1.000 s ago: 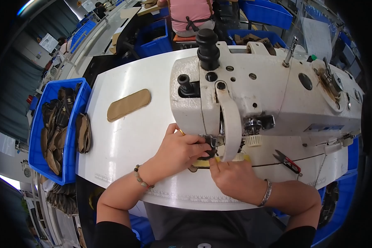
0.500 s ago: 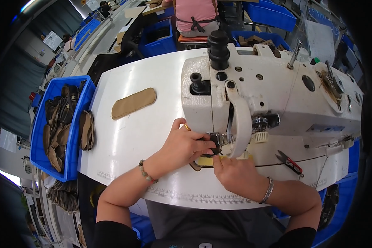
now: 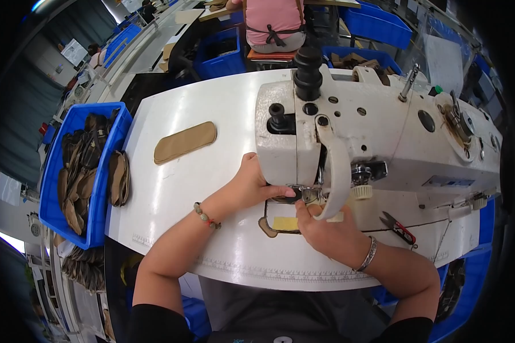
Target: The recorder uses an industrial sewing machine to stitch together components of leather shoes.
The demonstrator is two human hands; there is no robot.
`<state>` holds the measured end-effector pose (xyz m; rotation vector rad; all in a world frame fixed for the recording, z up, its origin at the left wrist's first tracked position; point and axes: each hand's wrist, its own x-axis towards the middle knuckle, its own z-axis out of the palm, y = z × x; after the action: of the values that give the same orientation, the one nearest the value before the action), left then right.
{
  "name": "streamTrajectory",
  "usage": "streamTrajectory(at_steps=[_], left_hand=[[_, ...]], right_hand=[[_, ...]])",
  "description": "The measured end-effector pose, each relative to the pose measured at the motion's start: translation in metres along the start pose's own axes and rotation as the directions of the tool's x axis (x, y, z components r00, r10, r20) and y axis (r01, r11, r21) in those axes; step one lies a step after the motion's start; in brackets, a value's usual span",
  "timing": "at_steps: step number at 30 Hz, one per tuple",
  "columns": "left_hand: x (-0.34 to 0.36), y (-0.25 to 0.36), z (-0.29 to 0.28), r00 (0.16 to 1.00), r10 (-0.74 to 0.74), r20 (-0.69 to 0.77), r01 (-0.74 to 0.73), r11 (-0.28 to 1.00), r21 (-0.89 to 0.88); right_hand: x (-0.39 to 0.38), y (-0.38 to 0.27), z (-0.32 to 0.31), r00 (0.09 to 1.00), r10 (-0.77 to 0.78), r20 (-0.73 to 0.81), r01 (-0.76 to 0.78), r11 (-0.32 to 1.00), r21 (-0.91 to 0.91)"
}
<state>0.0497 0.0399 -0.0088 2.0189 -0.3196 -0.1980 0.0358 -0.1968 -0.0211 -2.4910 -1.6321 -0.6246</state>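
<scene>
Left hand (image 3: 250,184) and right hand (image 3: 320,228) press a small tan piece (image 3: 285,223) flat on the surface (image 3: 212,171) under the sewing machine (image 3: 372,131) needle; fingertips partly hidden by the machine head, grip closure unclear.

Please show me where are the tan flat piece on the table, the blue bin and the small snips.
tan flat piece (image 3: 185,142), head view, its middle.
blue bin (image 3: 104,171), head view, its right wall.
small snips (image 3: 399,227), head view, the handles.

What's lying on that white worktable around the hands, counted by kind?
White sewing machine: 1
Tan oval fabric pieces: 2
Yellow rectangular patch: 1
Red-handled thread snips: 1
Total: 5
</scene>
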Motion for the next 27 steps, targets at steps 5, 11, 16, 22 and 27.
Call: streamTrajectory(at_steps=[5, 11, 16, 22, 27], left_hand=[[0.003, -0.006, 0.002, 0.998, -0.056, -0.001, 0.056, 0.998, 0.042], [0.002, -0.003, 0.002, 0.998, -0.055, 0.013, 0.056, 0.993, -0.107], [0.005, -0.013, 0.001, 0.989, 0.147, -0.011, -0.143, 0.973, 0.182], [0.003, -0.006, 0.003, 0.984, 0.169, -0.058, -0.158, 0.975, 0.158], [0.004, -0.007, 0.003, 0.983, 0.171, -0.064, -0.159, 0.974, 0.159]], right_hand=[[0.001, 0.006, 0.013, 0.872, 0.470, 0.134, -0.445, 0.651, 0.615], [0.003, 0.017, 0.019, 0.944, 0.312, -0.106, -0.250, 0.887, 0.388], [0.004, 0.016, 0.017, 0.957, 0.217, -0.195, -0.157, 0.946, 0.282], [0.007, 0.021, 0.015, 0.975, 0.175, -0.137, -0.133, 0.953, 0.273], [0.011, 0.016, 0.013, 0.959, 0.279, -0.046, -0.215, 0.828, 0.518]])
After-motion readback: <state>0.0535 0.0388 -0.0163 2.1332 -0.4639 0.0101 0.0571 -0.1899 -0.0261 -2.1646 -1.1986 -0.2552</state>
